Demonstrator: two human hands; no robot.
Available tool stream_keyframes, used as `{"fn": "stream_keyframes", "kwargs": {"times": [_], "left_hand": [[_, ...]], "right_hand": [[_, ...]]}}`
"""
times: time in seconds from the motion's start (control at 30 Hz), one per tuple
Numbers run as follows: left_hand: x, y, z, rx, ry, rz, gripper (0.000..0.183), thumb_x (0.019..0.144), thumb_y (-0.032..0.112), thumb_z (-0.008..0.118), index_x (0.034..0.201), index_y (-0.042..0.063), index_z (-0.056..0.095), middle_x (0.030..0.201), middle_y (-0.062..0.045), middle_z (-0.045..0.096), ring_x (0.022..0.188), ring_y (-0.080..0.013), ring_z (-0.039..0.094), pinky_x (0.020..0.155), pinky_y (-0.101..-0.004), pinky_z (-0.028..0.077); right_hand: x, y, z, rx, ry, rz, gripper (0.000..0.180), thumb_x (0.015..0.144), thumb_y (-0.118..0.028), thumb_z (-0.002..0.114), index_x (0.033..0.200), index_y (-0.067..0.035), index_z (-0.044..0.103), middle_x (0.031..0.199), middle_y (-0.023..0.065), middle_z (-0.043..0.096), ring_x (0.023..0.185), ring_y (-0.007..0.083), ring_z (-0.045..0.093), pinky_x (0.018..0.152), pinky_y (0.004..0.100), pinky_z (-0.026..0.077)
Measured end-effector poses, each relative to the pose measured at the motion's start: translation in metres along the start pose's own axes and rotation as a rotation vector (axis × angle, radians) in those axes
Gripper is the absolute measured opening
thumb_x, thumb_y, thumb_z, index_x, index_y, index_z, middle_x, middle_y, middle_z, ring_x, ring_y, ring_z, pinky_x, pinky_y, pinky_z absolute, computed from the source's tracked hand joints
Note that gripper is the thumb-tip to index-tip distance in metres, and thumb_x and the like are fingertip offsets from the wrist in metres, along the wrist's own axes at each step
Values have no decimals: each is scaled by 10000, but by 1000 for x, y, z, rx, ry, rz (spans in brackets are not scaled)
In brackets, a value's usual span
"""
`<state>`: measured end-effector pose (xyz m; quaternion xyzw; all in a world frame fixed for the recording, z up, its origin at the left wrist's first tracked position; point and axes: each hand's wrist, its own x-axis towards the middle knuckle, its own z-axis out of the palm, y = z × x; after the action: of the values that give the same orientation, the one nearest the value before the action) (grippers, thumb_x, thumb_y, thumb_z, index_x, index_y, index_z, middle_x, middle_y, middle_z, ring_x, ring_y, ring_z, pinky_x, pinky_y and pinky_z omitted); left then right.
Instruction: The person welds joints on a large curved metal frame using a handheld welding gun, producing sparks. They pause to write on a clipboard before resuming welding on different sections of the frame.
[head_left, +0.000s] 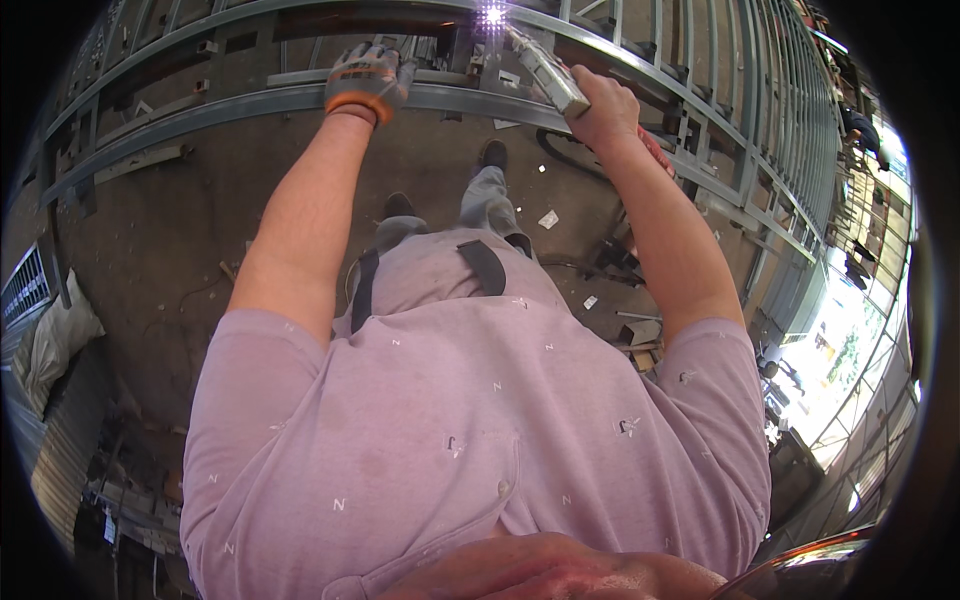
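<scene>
My right hand (609, 106), bare, is shut around a boxy, light-coloured welding gun (551, 75). The gun's tip points up and left at a bright violet-white welding arc (493, 15) on the far rail of a galvanized steel frame (637, 52). My left hand (367, 75) wears a grey work glove with an orange cuff and printed writing. It rests over the frame's near rail (262, 105), to the left of the arc. Its fingers point away from me, and whether they grip a bar is hidden.
The frame spans the far side, with many bars (780, 97) at right. A black cable (562, 150) and paper scraps (548, 219) lie on the floor near my shoes (493, 154). A white sack (66, 330) stands at left. Another person (862, 131) is at far right.
</scene>
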<state>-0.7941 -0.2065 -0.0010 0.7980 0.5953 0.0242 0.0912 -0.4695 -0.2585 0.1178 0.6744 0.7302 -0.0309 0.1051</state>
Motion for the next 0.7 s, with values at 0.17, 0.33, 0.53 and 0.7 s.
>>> {"fn": "stream_keyframes", "kwargs": {"times": [0.17, 0.33, 0.53, 0.7], "left_hand": [[-1, 0, 0, 12, 25, 7, 461, 1017, 463, 519, 1262, 142, 742, 1377, -59, 681, 1345, -306, 575, 1150, -451, 424], [0, 0, -1, -30, 6, 15, 455, 1014, 457, 523, 1246, 136, 747, 1351, -67, 690, 1328, -308, 584, 1132, -450, 435], [-1, 2, -2, -47, 66, 46, 446, 1007, 452, 533, 1204, 124, 762, 1294, -74, 713, 1286, -318, 606, 1102, -460, 454], [-1, 0, 1, -80, 86, 48, 440, 1007, 446, 536, 1180, 116, 770, 1276, -84, 720, 1276, -327, 613, 1098, -473, 457]], "right_hand": [[-2, -2, -3, -3, 12, 9, 292, 812, -275, 771, 1067, -208, 647, 971, 97, 756, 973, 340, 731, 823, 477, 552], [-4, -4, -8, -41, -6, 38, 303, 799, -278, 780, 1061, -211, 645, 967, 92, 754, 973, 336, 733, 827, 478, 557], [-6, 4, -5, -11, -17, 28, 311, 802, -237, 714, 1100, -226, 625, 977, 115, 736, 975, 380, 710, 820, 520, 555], [-7, 1, -11, -35, -17, 31, 334, 793, -260, 763, 1102, -224, 641, 983, 93, 750, 989, 347, 723, 820, 489, 554]]}}
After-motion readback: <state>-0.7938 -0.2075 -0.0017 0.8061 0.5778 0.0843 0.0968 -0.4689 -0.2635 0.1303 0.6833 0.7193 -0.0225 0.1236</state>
